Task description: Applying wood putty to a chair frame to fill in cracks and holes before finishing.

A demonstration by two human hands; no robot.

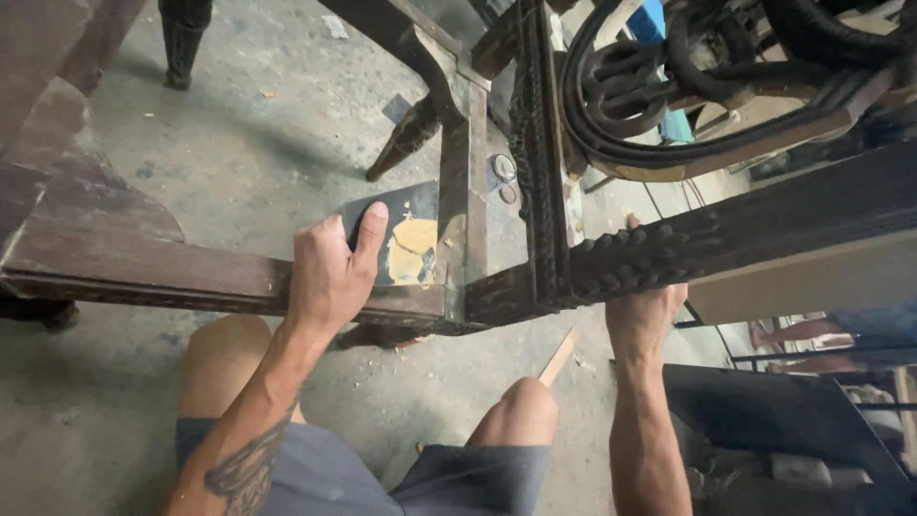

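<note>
While left hand (pixel 330 272) grips chair frame (pixel 191 272), dusty concrete floor (pixel 267 124), w/ wood scraps.

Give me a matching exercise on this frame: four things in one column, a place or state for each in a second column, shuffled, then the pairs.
Things:
1. left hand
2. right hand
3. sandpaper sheet
4. thin wooden stick

Places or states:
A. on the concrete floor, between the knees and the right forearm
B. under the carved dark rail, gripping it from below
C. on top of the plain wooden rail, thumb pressed on the sheet
D. dark, with a worn yellowish patch, lying against the upright post

Pairs: 1-C, 2-B, 3-D, 4-A
</note>
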